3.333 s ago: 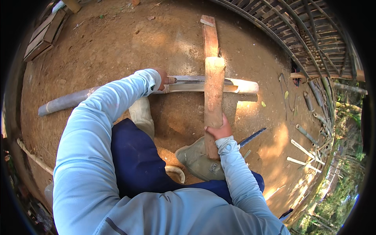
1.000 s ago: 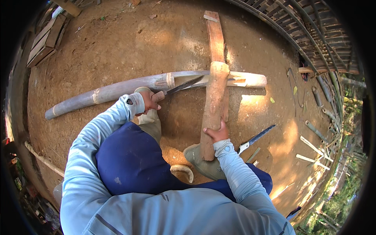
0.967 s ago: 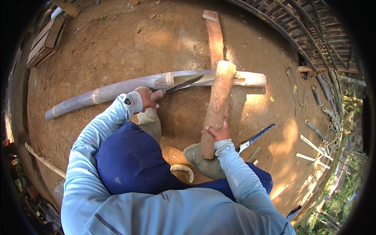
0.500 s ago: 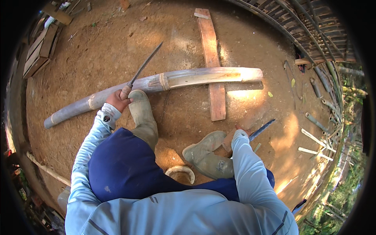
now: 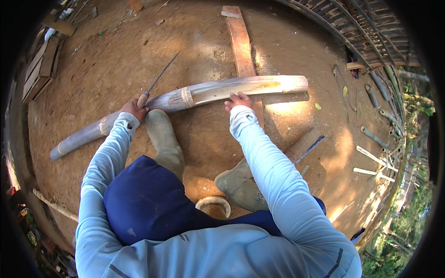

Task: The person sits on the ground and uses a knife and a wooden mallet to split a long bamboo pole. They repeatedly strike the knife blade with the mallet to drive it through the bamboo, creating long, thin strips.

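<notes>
My left hand [image 5: 135, 111] is closed round the wooden handle of a long-bladed knife [image 5: 162, 74], its blade slanting up and away to the right. That hand rests against a thick bamboo pole [image 5: 111, 124], beside my left boot. On its right half the pole has a long pale opening along its side. Near that cut part, my right hand [image 5: 239, 101] reaches out empty with its fingers apart, close to the near edge; contact is hard to tell. A second dark blade [image 5: 309, 149] lies on the ground to the right, its lower end hidden by my right arm.
A wooden plank [image 5: 240, 44] lies crosswise under the bamboo. My boots [image 5: 162, 139] stand on the dirt floor, with a round pale-rimmed object [image 5: 214, 206] between my legs. Bamboo offcuts [image 5: 373, 139] lie at right, a slatted bamboo structure [image 5: 352, 28] at upper right, a wooden crate [image 5: 44, 69] at left.
My right hand has let go of the dark blade, leaving it on the ground, and moved up and left to the bamboo. My left hand still holds the knife, shifted slightly left.
</notes>
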A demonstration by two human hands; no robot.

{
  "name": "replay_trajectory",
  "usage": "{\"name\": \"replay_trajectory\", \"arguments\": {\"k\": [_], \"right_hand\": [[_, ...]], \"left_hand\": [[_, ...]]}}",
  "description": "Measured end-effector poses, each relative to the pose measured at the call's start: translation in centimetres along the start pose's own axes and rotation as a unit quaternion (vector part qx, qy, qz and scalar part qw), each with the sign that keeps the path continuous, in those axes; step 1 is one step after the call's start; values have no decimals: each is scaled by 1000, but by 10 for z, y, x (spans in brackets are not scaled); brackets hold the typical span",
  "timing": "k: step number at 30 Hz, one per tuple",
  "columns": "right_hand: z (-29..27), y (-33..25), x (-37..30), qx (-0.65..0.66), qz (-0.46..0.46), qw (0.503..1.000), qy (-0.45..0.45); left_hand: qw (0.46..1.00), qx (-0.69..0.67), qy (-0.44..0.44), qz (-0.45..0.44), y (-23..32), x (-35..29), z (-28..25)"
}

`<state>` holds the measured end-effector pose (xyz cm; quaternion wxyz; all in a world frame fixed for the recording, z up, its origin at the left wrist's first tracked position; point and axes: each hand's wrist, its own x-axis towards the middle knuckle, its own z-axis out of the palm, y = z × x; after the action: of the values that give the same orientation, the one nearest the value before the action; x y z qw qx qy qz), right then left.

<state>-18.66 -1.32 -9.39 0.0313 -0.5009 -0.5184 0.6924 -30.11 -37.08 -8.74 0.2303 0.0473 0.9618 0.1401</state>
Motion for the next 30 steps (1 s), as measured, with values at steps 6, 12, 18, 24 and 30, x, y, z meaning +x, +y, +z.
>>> {"name": "replay_trajectory", "arguments": {"k": [6, 12, 18, 24, 30], "right_hand": [[67, 10, 3, 132, 136, 982, 18], [62, 20, 20, 181, 145, 973, 20], [33, 18, -2, 148, 143, 977, -50], [6, 21, -9, 137, 101, 980, -98], [-11, 30, -4, 116, 98, 980, -131]], "left_hand": [[999, -27, 30, -15, -15, -4, 8], [999, -20, 30, 7, -6, -13, 7], [999, -12, 43, -16, -4, -16, 7], [999, 10, 33, -28, 8, -18, 3], [999, 44, 25, 0, 8, -11, 3]]}}
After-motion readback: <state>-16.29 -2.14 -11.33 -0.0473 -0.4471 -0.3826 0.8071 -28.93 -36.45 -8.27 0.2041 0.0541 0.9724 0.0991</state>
